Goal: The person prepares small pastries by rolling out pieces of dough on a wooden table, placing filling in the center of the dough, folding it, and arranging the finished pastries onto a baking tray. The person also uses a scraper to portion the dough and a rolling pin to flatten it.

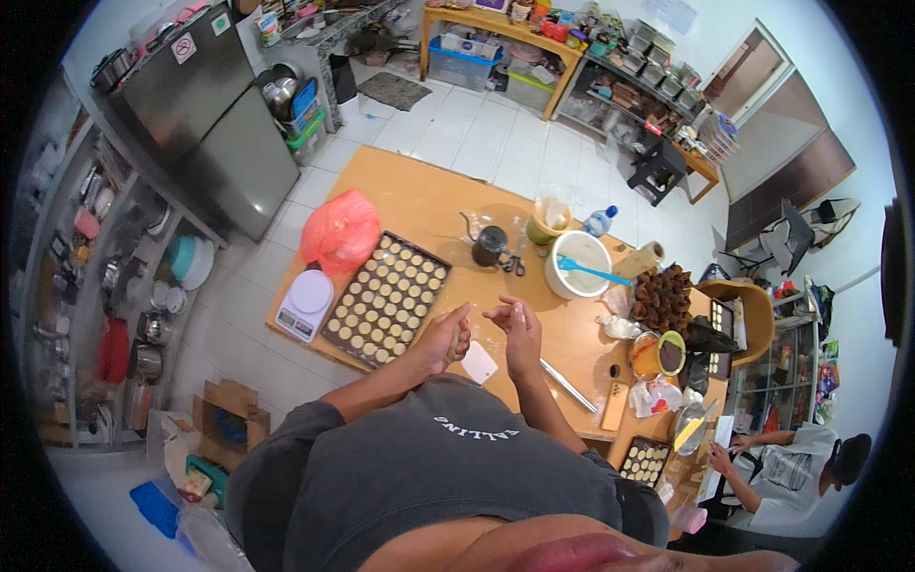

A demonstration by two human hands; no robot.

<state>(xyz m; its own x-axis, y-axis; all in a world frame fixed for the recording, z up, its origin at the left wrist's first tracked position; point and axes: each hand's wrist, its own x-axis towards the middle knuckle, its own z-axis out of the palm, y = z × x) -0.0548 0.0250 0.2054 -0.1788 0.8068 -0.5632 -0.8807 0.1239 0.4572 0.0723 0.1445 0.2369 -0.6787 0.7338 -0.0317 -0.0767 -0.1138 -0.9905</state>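
Observation:
My left hand (448, 339) is raised over the front of the wooden table (477, 205), its fingers curled in. Whatever may lie inside them is too small to make out. Beside it my right hand (518, 336) hangs apart with bent, spread fingers and nothing visible in it. A dark baking tray (420, 250) with rows of small pale dough rounds (392, 294) lies just left of my hands. Below and between them rests a white flat scraper (479, 363). A shiny metal rod (569, 385) lies to the right of my right hand.
A kitchen scale (303, 304) and red plastic bag (340, 232) stand left of the tray. Farther back are a dark pot (489, 246) and a white tub (578, 263) with a blue spatula (593, 271). Bowls and brown moulds (660, 297) crowd the right; a person (796, 472) works there.

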